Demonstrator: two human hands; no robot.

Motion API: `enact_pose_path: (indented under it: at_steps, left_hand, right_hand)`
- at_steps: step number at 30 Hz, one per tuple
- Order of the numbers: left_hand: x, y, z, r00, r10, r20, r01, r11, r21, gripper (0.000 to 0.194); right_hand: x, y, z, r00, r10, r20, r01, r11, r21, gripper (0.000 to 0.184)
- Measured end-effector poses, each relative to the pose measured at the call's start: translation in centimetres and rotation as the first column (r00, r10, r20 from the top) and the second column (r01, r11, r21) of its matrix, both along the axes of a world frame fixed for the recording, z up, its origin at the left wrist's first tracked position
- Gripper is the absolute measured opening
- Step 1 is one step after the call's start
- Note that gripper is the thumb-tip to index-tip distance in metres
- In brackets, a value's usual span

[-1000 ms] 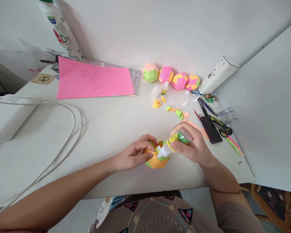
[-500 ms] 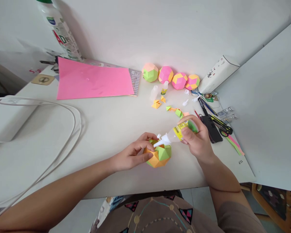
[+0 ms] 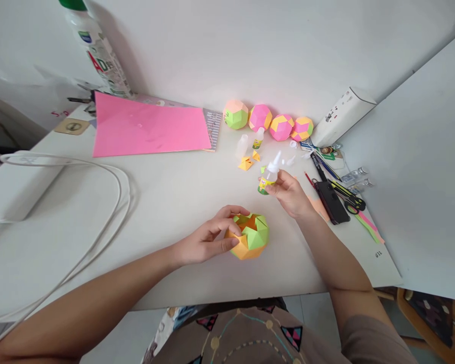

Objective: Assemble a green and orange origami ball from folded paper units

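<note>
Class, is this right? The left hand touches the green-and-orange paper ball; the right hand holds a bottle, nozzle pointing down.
No: the head view shows the nozzle pointing up. The left hand touches the paper ball and the right hand holds the bottle.

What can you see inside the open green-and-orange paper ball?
Orange inner paper shows through the opening of the paper ball. The near wall hides the bottom, and the left hand covers part of the left side.

I see one tall white bottle (image 3: pixel 105 63) near the wall (image 3: pixel 167 45), and a white cable (image 3: pixel 120 190) in wide loops.
</note>
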State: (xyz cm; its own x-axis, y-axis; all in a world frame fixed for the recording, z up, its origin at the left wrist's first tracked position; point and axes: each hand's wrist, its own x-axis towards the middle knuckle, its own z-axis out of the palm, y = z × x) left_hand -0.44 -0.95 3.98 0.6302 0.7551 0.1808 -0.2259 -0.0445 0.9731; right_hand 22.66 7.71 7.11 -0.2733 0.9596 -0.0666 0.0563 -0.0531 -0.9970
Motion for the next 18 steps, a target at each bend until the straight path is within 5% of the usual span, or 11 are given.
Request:
enact_pose_path:
  at_steps: [2, 5, 10, 15, 18]
  left_hand:
    - [0.0, 0.0, 0.0, 1.000, 0.006, -0.004, -0.006, 0.999, 0.036, 0.017]
    - [0.0, 0.1, -0.1, 1.000, 0.016, -0.017, -0.014, 0.996, 0.091, 0.016]
    - [-0.1, 0.1, -0.1, 0.999, 0.014, -0.032, -0.011, 0.994, 0.113, 0.018]
    - [-0.1, 0.1, -0.1, 0.999, 0.015, -0.035, -0.011, 0.993, 0.117, 0.019]
    - [-0.1, 0.0, 0.0, 1.000, 0.006, -0.022, -0.003, 0.992, 0.129, 0.018]
  right_hand:
    - [0.1, 0.5, -1.2, 0.975, -0.088, 0.203, 0.072, 0.994, 0.087, 0.046]
    - [0.2, 1.0, -2.3, 0.831, -0.208, 0.515, 0.133, 0.975, 0.180, 0.047]
    - [0.2, 1.3, -2.7, 0.742, -0.196, 0.641, 0.114, 0.979, 0.168, 0.047]
    - [1.1, 0.7, -0.8, 0.698, -0.077, 0.712, 0.000, 0.994, 0.107, 0.052]
    - [2.2, -0.9, 2.0, 0.512, -0.065, 0.856, -0.114, 0.983, 0.143, 0.031]
